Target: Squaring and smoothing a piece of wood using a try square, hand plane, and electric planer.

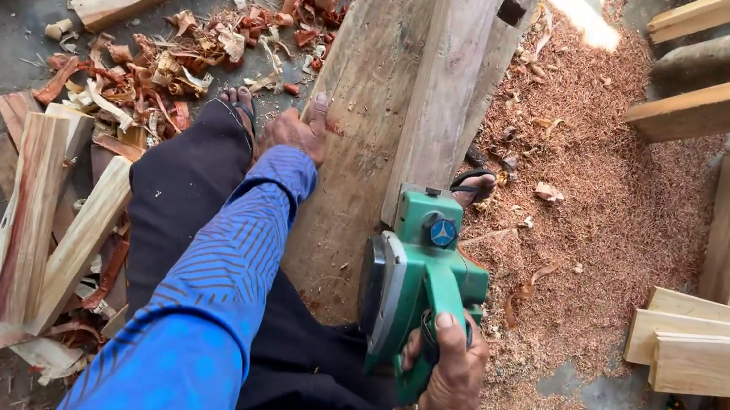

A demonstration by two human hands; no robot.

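Right hand (pixel 454 371), nearest my view at 5 o'clock, is wrapped tight round the rear handle of the green planer (pixel 417 279). Planer sits flat on the narrow strip (pixel 447 79), at that strip's near end, sole down, nose toward 12 o'clock. Strip lies on edge along the wide plank (pixel 353 133), which runs from frame centre up to 12 o'clock.

Left hand (pixel 298 130), at about 11 o'clock from the planer, is spread palm-down on the plank's left edge, fingers over the side; it closes on nothing, only presses.

Handling, my judgement: planer looks dense and motor-heavy, rigid plastic shell, smooth enough to slip if gripped by the body. Best hold is the looped rear handle, as now; the front knob with the blue cap (pixel 441 232) would take a second hand. Strip is stiff but slim, likely to shift sideways unless braced. Plank looks heavy and stable.

Around: sawdust (pixel 605 207) spread thick at 2 o'clock, curled shavings (pixel 147 77) at 10 o'clock, cut boards (pixel 727 364) stacked at 3 o'clock. A sandalled foot (pixel 473 186) rests just right of the strip.
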